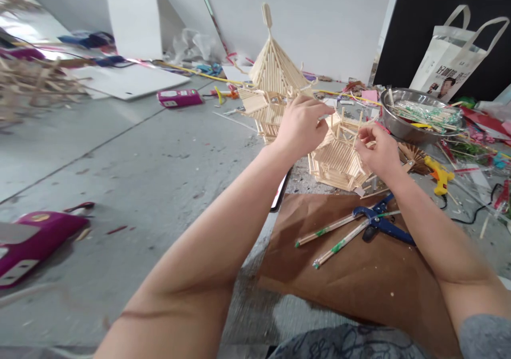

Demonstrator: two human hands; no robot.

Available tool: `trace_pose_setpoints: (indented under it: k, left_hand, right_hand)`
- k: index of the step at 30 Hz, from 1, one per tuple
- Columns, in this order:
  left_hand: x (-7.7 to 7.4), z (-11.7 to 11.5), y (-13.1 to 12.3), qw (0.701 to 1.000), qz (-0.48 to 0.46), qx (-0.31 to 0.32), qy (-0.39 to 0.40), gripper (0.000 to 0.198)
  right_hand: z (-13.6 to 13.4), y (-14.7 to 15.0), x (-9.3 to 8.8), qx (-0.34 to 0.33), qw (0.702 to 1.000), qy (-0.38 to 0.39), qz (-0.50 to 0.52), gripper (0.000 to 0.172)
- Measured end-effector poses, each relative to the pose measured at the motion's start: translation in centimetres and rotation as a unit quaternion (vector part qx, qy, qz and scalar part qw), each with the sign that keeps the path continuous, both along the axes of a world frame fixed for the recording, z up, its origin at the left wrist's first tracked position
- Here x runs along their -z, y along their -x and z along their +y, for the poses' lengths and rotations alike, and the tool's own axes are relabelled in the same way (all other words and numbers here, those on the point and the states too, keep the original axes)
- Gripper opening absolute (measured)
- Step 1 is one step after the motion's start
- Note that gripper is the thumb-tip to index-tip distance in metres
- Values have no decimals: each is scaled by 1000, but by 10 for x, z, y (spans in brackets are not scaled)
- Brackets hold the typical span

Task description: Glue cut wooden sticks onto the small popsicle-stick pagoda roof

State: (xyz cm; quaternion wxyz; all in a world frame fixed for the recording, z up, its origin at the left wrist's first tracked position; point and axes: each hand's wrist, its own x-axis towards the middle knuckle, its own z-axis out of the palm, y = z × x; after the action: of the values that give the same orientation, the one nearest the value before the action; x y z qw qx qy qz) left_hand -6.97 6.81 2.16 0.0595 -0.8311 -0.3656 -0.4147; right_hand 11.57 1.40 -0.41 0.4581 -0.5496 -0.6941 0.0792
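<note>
Head view: left hand (301,125) and right hand (378,150), fingers closed on pale hexagonal wooden-stick roof model (337,162). White tote bag (451,55) print unreadable.

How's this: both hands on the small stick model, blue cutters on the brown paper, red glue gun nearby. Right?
No. In the head view the glue gun is yellow, not red. The left hand and right hand are on the small stick model; the blue cutters lie on the brown paper.

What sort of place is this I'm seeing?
Likely a craft workspace on a grey floor: the left hand and right hand hold a stick-built model, a yellow glue gun lies nearby, a metal bowl holds more sticks.
</note>
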Motion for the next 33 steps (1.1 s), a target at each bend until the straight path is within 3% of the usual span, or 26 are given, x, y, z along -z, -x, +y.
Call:
trace_pose_setpoints:
  k: [7, 15, 27, 33]
  left_hand:
    - [6, -11, -16, 991, 21, -66, 116, 30]
    - [2, -11, -24, 977, 84, -113, 163, 22]
    - [14, 2, -20, 990, 40, -85, 109, 19]
    - [4, -5, -23, 977, 74, -121, 157, 19]
  right_hand:
    - [9, 17, -10, 31, 987, -55, -150, 17]
    - [19, 25, -5, 72, 979, -35, -186, 16]
    - [19, 24, -3, 72, 975, -38, -207, 24]
    - [19, 24, -2, 75, 972, -34, -219, 27]
